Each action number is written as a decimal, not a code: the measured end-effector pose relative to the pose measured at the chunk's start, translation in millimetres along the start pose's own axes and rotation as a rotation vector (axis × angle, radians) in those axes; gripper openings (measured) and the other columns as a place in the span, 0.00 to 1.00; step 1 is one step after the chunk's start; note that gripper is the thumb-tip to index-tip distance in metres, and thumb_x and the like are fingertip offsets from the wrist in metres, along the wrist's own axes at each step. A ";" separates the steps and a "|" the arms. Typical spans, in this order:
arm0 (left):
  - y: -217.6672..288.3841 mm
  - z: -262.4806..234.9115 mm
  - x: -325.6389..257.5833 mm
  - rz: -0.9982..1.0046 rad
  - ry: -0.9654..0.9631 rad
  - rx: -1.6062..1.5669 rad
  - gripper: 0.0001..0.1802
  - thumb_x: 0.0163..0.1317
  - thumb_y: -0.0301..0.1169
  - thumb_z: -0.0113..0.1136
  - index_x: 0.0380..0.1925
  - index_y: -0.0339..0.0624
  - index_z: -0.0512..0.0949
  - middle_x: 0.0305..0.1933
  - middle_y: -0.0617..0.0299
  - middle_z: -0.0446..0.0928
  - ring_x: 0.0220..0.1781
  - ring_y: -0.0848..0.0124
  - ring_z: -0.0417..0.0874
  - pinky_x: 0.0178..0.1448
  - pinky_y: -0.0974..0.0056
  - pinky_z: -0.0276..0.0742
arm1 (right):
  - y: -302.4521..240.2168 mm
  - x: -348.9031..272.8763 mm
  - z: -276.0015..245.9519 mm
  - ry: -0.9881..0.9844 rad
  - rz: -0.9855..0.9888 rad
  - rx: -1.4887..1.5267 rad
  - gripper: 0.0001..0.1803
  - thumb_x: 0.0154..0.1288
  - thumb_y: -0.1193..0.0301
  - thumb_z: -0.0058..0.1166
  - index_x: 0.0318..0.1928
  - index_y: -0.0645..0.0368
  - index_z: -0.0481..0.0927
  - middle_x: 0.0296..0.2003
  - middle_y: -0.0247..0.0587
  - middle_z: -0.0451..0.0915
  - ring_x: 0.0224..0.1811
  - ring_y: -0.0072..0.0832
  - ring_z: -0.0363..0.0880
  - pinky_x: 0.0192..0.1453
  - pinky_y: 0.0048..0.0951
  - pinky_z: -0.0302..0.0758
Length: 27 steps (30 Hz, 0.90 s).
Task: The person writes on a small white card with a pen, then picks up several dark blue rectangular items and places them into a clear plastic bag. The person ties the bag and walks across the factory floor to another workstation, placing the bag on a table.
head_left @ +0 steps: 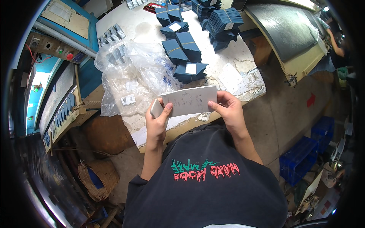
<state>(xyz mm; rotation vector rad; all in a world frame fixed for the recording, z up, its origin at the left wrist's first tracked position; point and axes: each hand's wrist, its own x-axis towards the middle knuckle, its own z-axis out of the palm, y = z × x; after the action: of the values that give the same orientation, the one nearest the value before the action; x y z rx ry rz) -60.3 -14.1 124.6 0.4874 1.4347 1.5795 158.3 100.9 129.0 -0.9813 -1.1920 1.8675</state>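
A white paper notepad (pixel 190 102) with handwriting on it is held up in front of me, above the near edge of the table. My left hand (pixel 156 119) is closed on its left end, thumb on the front. A pale rounded piece (pixel 155 109) sticks up in the same hand; whether it is a folded page or a separate thing I cannot tell. At the other end, my right hand (pixel 228 109) pinches the pad between thumb and fingers. Just beyond the pad lies a bundle of dark blue pieces (pixel 190 72) with a white label.
More banded dark blue bundles (pixel 188 45) and a taller stack (pixel 224 22) stand on the worn white table (pixel 144 28). Crumpled clear plastic (pixel 129 72) covers its left part. Blue crates (pixel 298 159) sit on the floor at right, a woven basket (pixel 97 180) at left. Another person's arm (pixel 335 43) shows far right.
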 end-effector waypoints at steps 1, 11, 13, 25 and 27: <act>-0.8 -0.5 0.0 -0.014 0.003 -0.016 0.11 0.73 0.32 0.71 0.46 0.38 0.81 0.42 0.66 0.82 0.43 0.77 0.80 0.50 0.69 0.75 | -0.1 0.4 0.2 -0.005 0.003 0.007 0.11 0.72 0.77 0.68 0.52 0.67 0.86 0.41 0.33 0.88 0.41 0.15 0.82 0.48 0.20 0.80; -1.3 -2.0 -0.7 -0.054 0.029 -0.073 0.12 0.74 0.33 0.69 0.49 0.38 0.81 0.44 0.65 0.83 0.45 0.77 0.81 0.51 0.70 0.76 | 3.9 2.4 -2.9 0.037 0.022 -0.005 0.08 0.74 0.74 0.67 0.48 0.65 0.87 0.37 0.30 0.87 0.38 0.13 0.80 0.46 0.19 0.76; -0.4 -1.6 0.0 -0.035 0.039 -0.055 0.12 0.75 0.33 0.68 0.50 0.38 0.81 0.44 0.65 0.83 0.45 0.78 0.81 0.51 0.70 0.76 | 4.7 3.3 -4.9 0.030 0.039 -0.011 0.09 0.73 0.73 0.67 0.48 0.64 0.87 0.37 0.30 0.87 0.38 0.14 0.79 0.47 0.19 0.75; -0.5 -3.3 1.5 0.016 0.055 0.084 0.09 0.77 0.34 0.66 0.42 0.41 0.78 0.36 0.71 0.76 0.38 0.80 0.74 0.43 0.71 0.70 | 13.8 5.0 -14.0 -0.027 0.038 -0.038 0.04 0.73 0.77 0.66 0.44 0.65 0.86 0.35 0.29 0.86 0.37 0.13 0.79 0.44 0.18 0.76; 0.3 -8.5 2.9 0.064 -0.001 0.104 0.10 0.77 0.35 0.65 0.41 0.42 0.78 0.35 0.72 0.75 0.37 0.80 0.73 0.42 0.71 0.69 | 15.4 3.8 -15.0 -0.034 0.048 -0.068 0.04 0.73 0.77 0.66 0.44 0.65 0.86 0.36 0.30 0.86 0.37 0.13 0.80 0.45 0.19 0.76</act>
<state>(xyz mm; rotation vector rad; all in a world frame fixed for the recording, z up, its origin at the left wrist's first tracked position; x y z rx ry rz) -68.5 -16.5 122.0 0.6002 1.5197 1.5598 167.1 105.0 109.5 -1.0269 -1.2697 1.8984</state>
